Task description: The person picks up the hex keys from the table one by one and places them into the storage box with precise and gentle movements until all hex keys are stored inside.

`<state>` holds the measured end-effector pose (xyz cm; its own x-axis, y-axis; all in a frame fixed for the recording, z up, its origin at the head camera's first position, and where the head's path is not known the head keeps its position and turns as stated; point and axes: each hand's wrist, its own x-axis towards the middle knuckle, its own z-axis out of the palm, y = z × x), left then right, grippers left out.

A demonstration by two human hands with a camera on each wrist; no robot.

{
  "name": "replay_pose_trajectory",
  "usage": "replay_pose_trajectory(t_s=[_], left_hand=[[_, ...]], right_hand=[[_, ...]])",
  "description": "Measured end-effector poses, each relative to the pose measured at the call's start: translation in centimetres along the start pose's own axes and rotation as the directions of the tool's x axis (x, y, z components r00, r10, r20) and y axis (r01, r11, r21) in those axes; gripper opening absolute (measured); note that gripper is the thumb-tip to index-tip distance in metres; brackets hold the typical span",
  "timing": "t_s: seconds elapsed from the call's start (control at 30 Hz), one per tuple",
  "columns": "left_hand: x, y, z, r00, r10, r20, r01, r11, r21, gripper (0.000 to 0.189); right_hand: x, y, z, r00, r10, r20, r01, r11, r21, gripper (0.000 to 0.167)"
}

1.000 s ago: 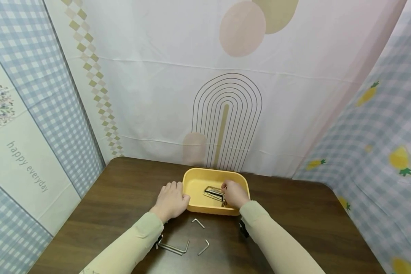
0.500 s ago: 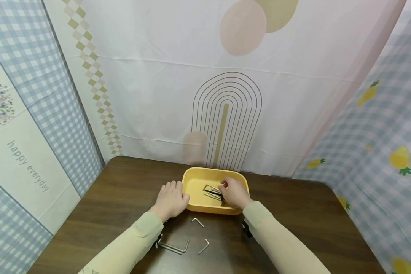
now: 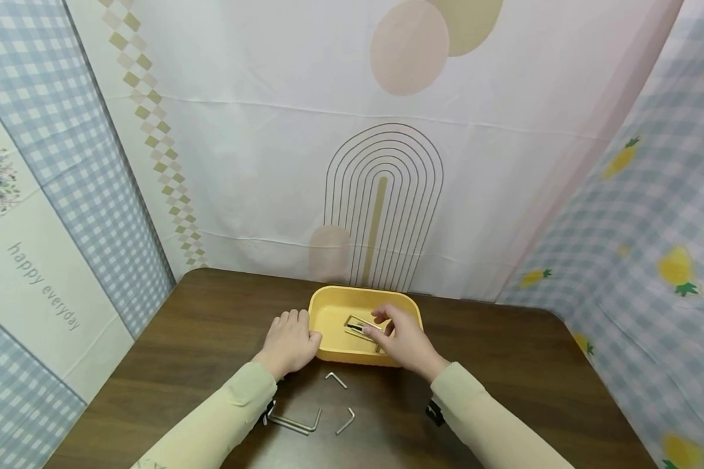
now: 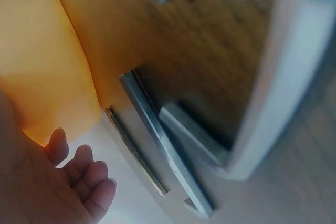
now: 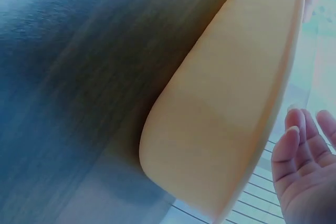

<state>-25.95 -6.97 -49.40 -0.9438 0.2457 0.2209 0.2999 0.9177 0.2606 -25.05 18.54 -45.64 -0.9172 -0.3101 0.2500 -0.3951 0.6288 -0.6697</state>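
Observation:
In the head view my left hand grips the left rim of a yellow plastic bin, its thumb lying over the edge. My right hand is over the bin's right half, thumb and fingers spread apart. Below its fingertips lie several hex keys, some brassy and one dark, partly hidden by the hand. The right wrist view shows the right hand above the bin wall with nothing between its fingers. Curled fingers of the left hand show beside the bin in the left wrist view.
More L-shaped hex keys lie on the dark wooden table: a small key just before the bin, another key nearer, and a long key by the left wrist. A patterned cloth hangs behind the table.
My right hand has drawn back slightly to the right and its thumb and fingers have spread apart. The left hand has stayed on the rim.

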Motion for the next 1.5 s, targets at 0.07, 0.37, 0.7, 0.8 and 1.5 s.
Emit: replay_pose_trajectory(t_s=[0.07, 0.37, 0.7, 0.8, 1.5], left_hand=[[0.0, 0.0, 0.0, 1.000, 0.001, -0.004, -0.001, 1.000, -0.002, 0.020], [0.1, -0.2, 0.4, 1.000, 0.001, -0.018, -0.001, 1.000, -0.011, 0.020], [0.2, -0.2, 0.5, 1.000, -0.009, 0.003, 0.009, 1.000, 0.004, 0.020], [0.2, -0.2, 0.4, 1.000, -0.005, -0.004, 0.005, 1.000, 0.000, 0.020], [0.1, -0.2, 0.3, 1.000, -0.011, 0.017, 0.011, 1.000, -0.008, 0.020]], right_hand=[[-0.4, -0.1, -0.1, 1.000, -0.023, 0.013, 0.023, 0.999, 0.024, 0.035], [-2.6, -0.6, -0.4, 0.992, -0.120, 0.037, 0.118, 0.992, 0.043, 0.034], [-5.8, -1.8, 1.1, 0.961, -0.239, 0.141, 0.233, 0.971, 0.056, 0.044], [-6.6, -1.6, 1.9, 0.946, -0.229, 0.230, 0.222, 0.973, 0.055, 0.046], [-7.9, -1.1, 5.0, 0.882, -0.218, 0.417, 0.236, 0.972, 0.008, 0.041]])
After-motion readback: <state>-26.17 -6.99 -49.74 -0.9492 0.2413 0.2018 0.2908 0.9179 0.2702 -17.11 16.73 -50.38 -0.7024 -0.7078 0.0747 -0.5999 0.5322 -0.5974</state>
